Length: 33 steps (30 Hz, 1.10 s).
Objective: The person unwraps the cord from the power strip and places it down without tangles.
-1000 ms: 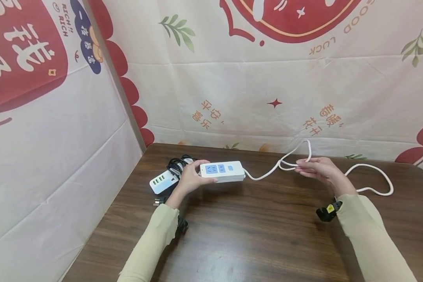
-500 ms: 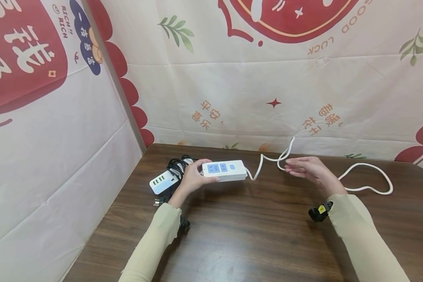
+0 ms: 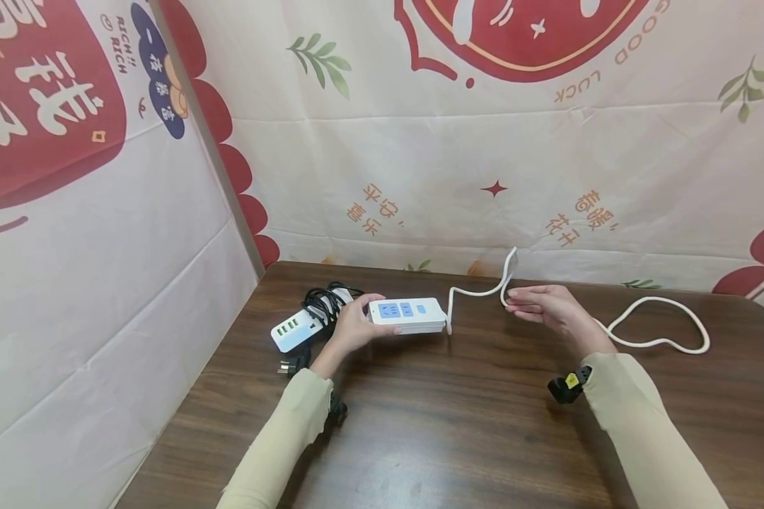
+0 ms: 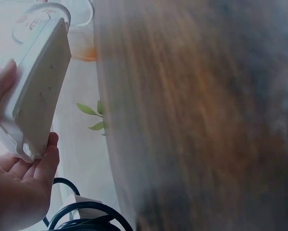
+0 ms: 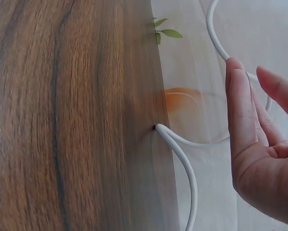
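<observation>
My left hand [image 3: 354,325] grips the left end of a white power strip [image 3: 410,324] with blue sockets, held above the table. The left wrist view shows the strip's plain underside [image 4: 43,91], thumb on one side and fingers under its end. From the strip's right end a white cord [image 3: 474,293] runs up in a bend to my right hand [image 3: 550,309], which holds it loosely near the fingertips. In the right wrist view the fingers [image 5: 241,110] are fairly straight, and the cord [image 5: 193,178] passes behind them and by the thumb.
A second white power strip [image 3: 291,332] lies at the left, wrapped in its black cable [image 3: 318,304], with a black plug [image 3: 295,364] beside it. More white cord [image 3: 690,318] loops on the wooden table [image 3: 458,424] at right. A printed cloth [image 3: 433,155] hangs behind.
My right hand has moved left, nearer the held strip, and the cord's bend has shifted left with it. The strip has moved slightly right and lower. The second strip stays put.
</observation>
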Tool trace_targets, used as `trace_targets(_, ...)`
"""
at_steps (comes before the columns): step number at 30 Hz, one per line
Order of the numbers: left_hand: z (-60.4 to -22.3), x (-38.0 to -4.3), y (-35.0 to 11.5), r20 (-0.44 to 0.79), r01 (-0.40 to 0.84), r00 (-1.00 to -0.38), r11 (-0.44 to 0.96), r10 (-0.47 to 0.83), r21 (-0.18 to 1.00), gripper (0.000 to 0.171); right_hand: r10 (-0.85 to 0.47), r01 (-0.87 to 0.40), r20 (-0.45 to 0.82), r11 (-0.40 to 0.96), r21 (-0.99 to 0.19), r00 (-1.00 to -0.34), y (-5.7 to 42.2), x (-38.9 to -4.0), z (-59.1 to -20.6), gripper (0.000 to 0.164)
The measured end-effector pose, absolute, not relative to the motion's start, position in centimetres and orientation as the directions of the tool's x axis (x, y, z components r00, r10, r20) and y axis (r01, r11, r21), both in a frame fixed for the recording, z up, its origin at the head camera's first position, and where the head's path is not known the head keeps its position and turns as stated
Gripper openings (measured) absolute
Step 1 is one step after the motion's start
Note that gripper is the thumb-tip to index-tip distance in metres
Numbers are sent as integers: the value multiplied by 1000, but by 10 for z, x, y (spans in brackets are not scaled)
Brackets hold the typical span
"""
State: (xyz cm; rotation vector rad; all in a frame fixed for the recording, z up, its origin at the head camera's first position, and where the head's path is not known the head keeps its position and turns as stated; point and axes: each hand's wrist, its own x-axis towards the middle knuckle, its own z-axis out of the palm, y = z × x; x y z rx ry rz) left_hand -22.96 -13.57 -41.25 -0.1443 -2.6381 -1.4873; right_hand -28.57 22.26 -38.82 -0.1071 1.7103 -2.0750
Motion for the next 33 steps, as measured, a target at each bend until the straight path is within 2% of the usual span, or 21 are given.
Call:
trace_targets(8, -414, -229, -134, 168, 139, -986, 575, 4, 806, 63, -368, 283, -216, -137, -949, -904, 218, -284, -389, 18)
trace_targets(23, -418, -232, -134, 119, 63, -992, 620, -49, 782, 63, -355, 293, -230, -134, -947, -906, 213, -283, -387, 14)
trace_targets(33, -418, -236, -133, -6, -35, -999, 625, -47, 780, 65, -405, 285, -187, -198, -938, -895, 208, -284, -392, 20)
